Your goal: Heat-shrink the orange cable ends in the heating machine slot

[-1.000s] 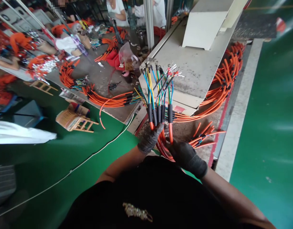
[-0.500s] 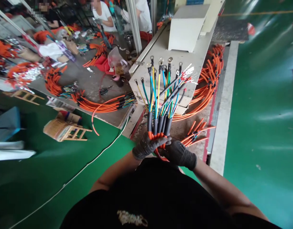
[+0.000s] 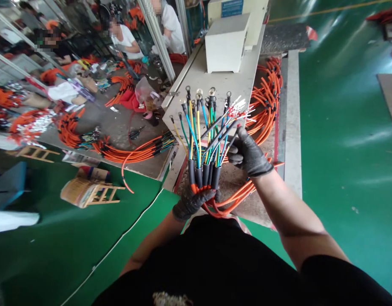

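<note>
My left hand (image 3: 193, 203), in a dark glove, is closed around a bundle of orange cables (image 3: 199, 188) just below their black sleeves (image 3: 206, 175). Above the sleeves, blue, yellow, green and black wires fan upward. Ring terminals (image 3: 211, 91) cap several of them. Thinner leads with red and white tips (image 3: 237, 109) lean to the right. Also gloved, my right hand (image 3: 251, 154) is at the right side of the fan, its fingers curled and its thumb against a black wire (image 3: 231, 141). The fingertips are partly hidden behind the wires.
Behind the bundle stands a light machine table (image 3: 183, 87) with a white box-shaped housing (image 3: 226, 49). Coiled orange cables (image 3: 269, 102) lie to its right. More cables (image 3: 129, 153) cover the left bench. A small wooden stool (image 3: 103, 193) and a white cord (image 3: 126, 231) are on the green floor.
My right hand has left the base of the bundle and risen to the wires on the right. My left hand keeps its hold on the cables. The view has shifted slightly.
</note>
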`<state>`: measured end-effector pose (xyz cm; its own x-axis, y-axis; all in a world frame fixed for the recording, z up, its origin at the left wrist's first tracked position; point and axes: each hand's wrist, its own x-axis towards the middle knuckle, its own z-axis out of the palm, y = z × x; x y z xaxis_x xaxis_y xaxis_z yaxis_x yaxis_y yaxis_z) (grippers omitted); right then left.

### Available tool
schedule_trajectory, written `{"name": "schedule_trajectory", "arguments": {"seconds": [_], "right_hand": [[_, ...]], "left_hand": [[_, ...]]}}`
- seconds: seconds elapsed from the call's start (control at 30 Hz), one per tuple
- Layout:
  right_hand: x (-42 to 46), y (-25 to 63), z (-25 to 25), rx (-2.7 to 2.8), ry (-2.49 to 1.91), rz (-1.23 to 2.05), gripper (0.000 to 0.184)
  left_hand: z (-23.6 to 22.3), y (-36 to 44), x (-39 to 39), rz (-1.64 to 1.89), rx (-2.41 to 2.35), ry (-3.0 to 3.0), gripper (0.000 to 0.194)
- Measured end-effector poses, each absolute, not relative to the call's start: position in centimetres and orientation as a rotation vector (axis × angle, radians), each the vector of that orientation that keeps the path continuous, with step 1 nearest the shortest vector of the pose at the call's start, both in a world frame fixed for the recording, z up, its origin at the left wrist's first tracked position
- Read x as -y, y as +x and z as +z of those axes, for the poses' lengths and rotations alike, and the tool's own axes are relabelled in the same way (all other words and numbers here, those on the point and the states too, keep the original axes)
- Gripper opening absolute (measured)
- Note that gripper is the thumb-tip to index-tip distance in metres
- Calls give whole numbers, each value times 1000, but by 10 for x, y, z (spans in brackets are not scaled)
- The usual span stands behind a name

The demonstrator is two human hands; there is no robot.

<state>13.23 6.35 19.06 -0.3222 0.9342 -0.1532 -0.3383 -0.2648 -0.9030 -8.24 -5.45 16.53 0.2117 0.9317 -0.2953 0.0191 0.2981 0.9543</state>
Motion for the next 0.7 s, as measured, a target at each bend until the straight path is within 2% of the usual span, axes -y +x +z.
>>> {"name": "schedule_trajectory", "arguments": {"seconds": [0.17,0.37,0.5,0.6,0.7], "right_hand": [[-82,123,211,1002,-789,1801,59],[-55,111,214,1102,-692,1812,66],[-38,110,209,1230,-916,1659,68],[-35,117,207,1315,-1041,1514,71],[-35,124,210,1214,-1033,1306,65]], "left_hand": [[176,-79,57,827,-1135,1059,24],[164,-84,57,861,-1128,1046,37],[155,-87,54,894,-1176,988,45],[153,-88,53,873,-1229,1006,42],[154,-88,51,854,-1217,1042,40]]}}
